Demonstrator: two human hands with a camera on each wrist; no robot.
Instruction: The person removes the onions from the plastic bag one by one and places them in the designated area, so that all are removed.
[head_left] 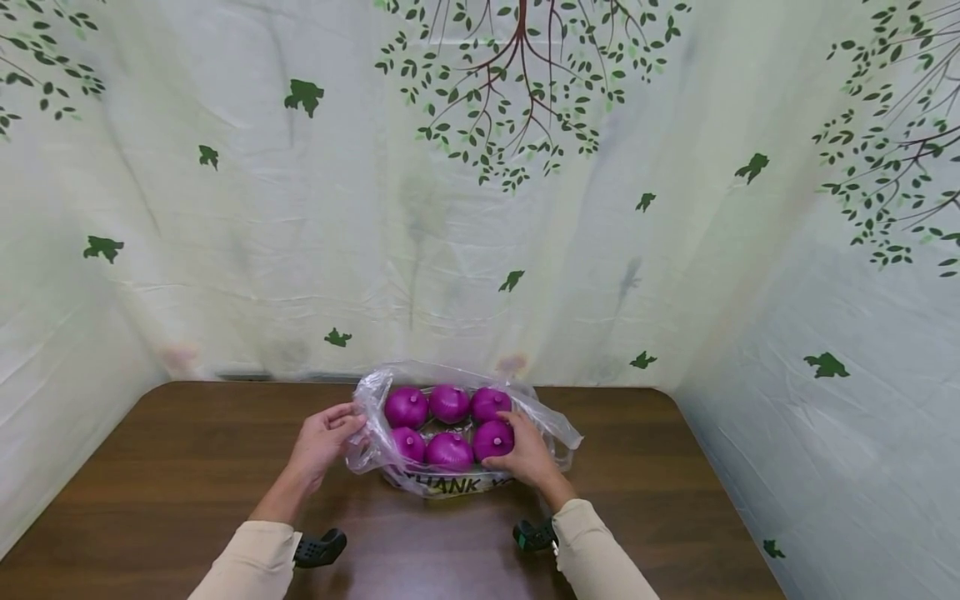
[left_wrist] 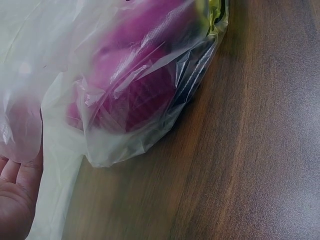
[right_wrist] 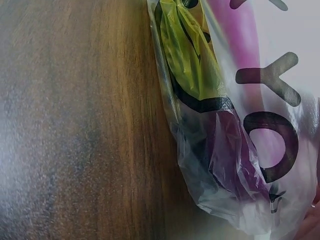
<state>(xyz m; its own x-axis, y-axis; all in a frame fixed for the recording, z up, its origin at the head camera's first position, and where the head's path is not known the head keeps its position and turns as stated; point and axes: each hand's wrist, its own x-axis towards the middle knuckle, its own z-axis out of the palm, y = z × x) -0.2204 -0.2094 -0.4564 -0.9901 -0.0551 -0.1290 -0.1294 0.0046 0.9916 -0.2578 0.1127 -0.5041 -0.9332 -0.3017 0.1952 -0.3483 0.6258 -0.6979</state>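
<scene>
Six purple globes (head_left: 450,451) in one clear bag (head_left: 372,446): left hand (head_left: 318,442) pinching its edge, right hand (head_left: 534,454) gripping the near-right globe (head_left: 492,440) (settling it, we judge); next, a careful release.

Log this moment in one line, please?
left hand: holds plastic bag | right hand: grips round purple item | bag: mouth open, on table
</scene>
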